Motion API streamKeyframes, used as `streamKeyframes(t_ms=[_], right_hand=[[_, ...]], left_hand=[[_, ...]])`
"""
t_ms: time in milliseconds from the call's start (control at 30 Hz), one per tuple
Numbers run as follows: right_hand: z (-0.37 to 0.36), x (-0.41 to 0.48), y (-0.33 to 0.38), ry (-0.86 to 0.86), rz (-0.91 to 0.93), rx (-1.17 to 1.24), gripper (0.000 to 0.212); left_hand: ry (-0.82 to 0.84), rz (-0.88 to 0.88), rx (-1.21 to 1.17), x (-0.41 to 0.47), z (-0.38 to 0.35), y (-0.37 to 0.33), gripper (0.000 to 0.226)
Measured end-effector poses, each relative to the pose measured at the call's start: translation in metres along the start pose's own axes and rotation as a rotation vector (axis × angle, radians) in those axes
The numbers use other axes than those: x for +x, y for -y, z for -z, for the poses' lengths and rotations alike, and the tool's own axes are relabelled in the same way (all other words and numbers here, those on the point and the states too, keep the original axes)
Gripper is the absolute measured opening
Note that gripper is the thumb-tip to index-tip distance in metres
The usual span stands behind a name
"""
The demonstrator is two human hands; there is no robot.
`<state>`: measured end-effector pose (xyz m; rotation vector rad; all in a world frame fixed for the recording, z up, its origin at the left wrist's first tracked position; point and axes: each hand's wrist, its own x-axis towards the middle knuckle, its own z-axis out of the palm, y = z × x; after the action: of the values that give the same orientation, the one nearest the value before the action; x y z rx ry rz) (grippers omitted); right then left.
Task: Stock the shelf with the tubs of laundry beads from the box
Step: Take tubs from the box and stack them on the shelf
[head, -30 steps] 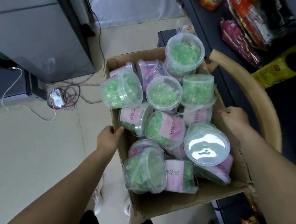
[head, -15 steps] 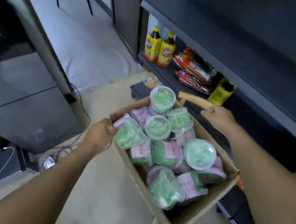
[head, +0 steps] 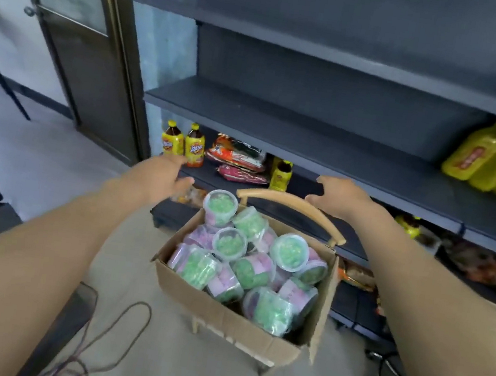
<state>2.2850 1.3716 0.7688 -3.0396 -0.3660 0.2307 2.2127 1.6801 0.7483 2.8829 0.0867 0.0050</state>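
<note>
Both hands empty above a full box.
Left hand (head: 163, 176) and right hand (head: 340, 198) spread open, holding nothing; tubs (head: 249, 259) heaped in the box (head: 221, 312) below them, lower ones hidden; shelf (head: 311, 142) bare.

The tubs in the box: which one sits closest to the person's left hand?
The upright tub at the box's far left corner, lid up and green beads showing, is nearest the left hand. The other tubs are piled lower and nearer the person.
</note>
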Motion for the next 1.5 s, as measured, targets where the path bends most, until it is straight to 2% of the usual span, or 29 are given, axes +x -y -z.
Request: streamKeyframes(t_ms=[100, 233, 400, 700, 1000, 1100, 1333, 1500], right_hand=[[0.021, -0.012, -0.007, -0.041, -0.021, -0.028, 0.053], [0.037, -0.017, -0.022, -0.069, -0.05, -0.03, 0.053], [0.049, -0.005, -0.043, -0.081, -0.079, -0.026, 0.055], [0.047, 0.029, -0.052, -0.054, -0.061, 0.011, 0.057], [-0.007, 0.085, -0.025, 0.043, -0.084, 0.08, 0.059], [-0.032, 0.111, -0.01, 0.077, -0.12, 0.08, 0.053], [-0.099, 0.157, 0.023, 0.238, -0.296, 0.167, 0.045], [-0.15, 0.187, 0.044, 0.258, -0.439, 0.292, 0.047]], left_hand=[[0.003, -0.098, 0.108, 0.017, 0.031, -0.024, 0.035], [-0.013, -0.209, 0.193, 0.04, 0.052, -0.064, 0.047], [-0.007, -0.303, 0.254, 0.075, 0.056, -0.1, 0.053], [0.0, -0.375, 0.344, 0.115, 0.045, -0.117, 0.058], [0.115, -0.412, 0.309, 0.162, -0.007, -0.071, 0.057], [0.16, -0.43, 0.309, 0.192, -0.032, -0.041, 0.055], [0.34, -0.451, 0.202, 0.251, -0.09, 0.023, 0.057], [0.402, -0.426, 0.173, 0.283, -0.148, 0.064, 0.054]])
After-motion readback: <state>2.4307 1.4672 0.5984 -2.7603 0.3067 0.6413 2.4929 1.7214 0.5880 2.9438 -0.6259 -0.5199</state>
